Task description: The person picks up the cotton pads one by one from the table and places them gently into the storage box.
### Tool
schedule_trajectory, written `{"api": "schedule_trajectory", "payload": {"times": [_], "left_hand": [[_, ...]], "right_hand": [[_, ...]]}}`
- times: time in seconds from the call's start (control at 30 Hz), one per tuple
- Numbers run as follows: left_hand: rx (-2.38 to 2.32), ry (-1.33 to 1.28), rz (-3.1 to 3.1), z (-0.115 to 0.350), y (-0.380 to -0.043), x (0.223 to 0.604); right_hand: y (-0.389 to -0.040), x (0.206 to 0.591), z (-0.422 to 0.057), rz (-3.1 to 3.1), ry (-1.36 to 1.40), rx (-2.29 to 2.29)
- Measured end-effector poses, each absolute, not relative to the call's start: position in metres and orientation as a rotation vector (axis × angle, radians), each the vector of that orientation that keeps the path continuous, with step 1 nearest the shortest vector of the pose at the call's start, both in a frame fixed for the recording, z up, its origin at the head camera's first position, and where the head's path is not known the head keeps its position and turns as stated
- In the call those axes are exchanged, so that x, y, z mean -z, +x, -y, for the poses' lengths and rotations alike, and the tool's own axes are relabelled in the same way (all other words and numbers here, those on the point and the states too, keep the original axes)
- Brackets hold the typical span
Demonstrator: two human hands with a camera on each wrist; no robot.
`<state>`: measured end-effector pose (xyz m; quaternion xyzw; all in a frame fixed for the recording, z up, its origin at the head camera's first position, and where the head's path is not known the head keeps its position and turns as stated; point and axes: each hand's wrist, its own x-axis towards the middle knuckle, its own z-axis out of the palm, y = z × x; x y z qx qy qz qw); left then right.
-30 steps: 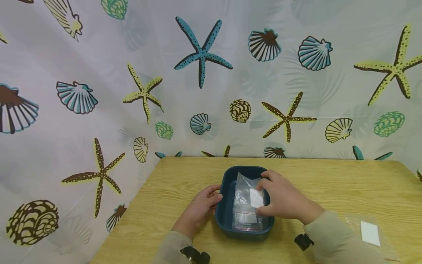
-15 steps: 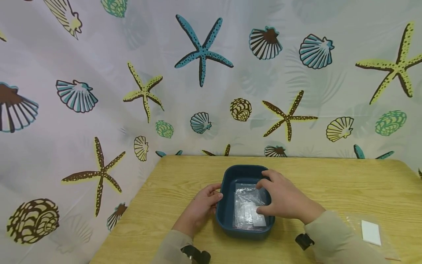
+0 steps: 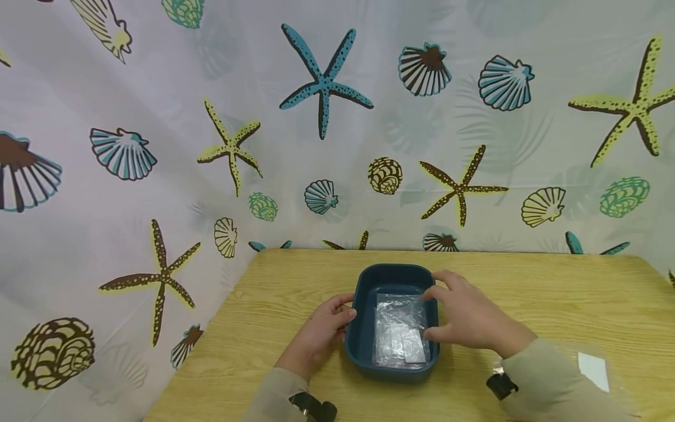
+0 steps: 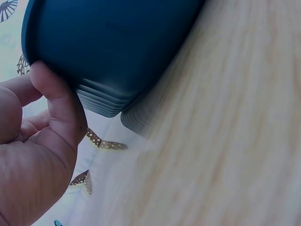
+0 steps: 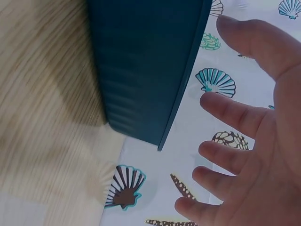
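Head camera: highest, farthest back; faces forward and down over bench (image 3: 527, 293) to shell-patterned cloth (image 3: 358, 146); sees into bin (image 3: 390, 377), takes in left hand (image 3: 327, 323) and right hand (image 3: 466, 313). Left wrist camera: close, low; faces outer wall (image 4: 113, 42) of bin, view tilted, bench at frame right. Right wrist camera: close on opposite outer wall (image 5: 141, 70), tilted, bench at frame left. Bin, bench, cloth common to all three.

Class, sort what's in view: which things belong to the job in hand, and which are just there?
In the job:
- left hand
- right hand
- bin
- bags in it
- loose bag, probably; it looks alike

Just there:
- table
- curtain
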<state>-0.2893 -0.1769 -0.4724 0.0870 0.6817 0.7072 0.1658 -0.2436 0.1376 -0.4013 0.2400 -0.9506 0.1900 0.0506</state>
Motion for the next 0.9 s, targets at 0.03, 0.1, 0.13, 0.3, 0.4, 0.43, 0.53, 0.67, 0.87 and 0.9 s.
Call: {"api": "schedule_trajectory", "payload": {"times": [0.03, 0.1, 0.13, 0.3, 0.4, 0.43, 0.53, 0.67, 0.87, 0.9], "left_hand": [[-2.014, 0.247, -1.941, 0.177, -0.289, 0.472], [-2.012, 0.25, -1.945, 0.177, -0.289, 0.473], [-2.011, 0.25, -1.947, 0.178, -0.289, 0.473], [-2.013, 0.255, -1.952, 0.178, -0.289, 0.474], [-2.014, 0.251, -1.946, 0.178, -0.29, 0.474], [-2.012, 0.253, -1.947, 0.178, -0.29, 0.474], [-2.003, 0.252, -1.952, 0.178, -0.289, 0.473], [-1.996, 0.245, -1.96, 0.177, -0.289, 0.472], [-2.003, 0.236, -1.95, 0.178, -0.289, 0.472], [-2.002, 0.238, -1.949, 0.178, -0.289, 0.472]], "right_hand": [[-0.243, 0.401, -0.14, 2.891, 0.73, -0.59], [-0.242, 0.402, -0.144, 2.89, 0.725, -0.606], [-0.241, 0.402, -0.147, 2.891, 0.721, -0.613], [-0.24, 0.405, -0.158, 2.883, 0.722, -0.589], [-0.237, 0.407, -0.165, 2.868, 0.727, -0.566], [-0.236, 0.407, -0.168, 2.864, 0.727, -0.565], [-0.231, 0.406, -0.175, 2.856, 0.722, -0.573], [-0.226, 0.407, -0.186, 2.857, 0.723, -0.579], [-0.222, 0.411, -0.201, 2.885, 0.714, -0.6], [-0.22, 0.412, -0.203, 2.892, 0.709, -0.603]]}}
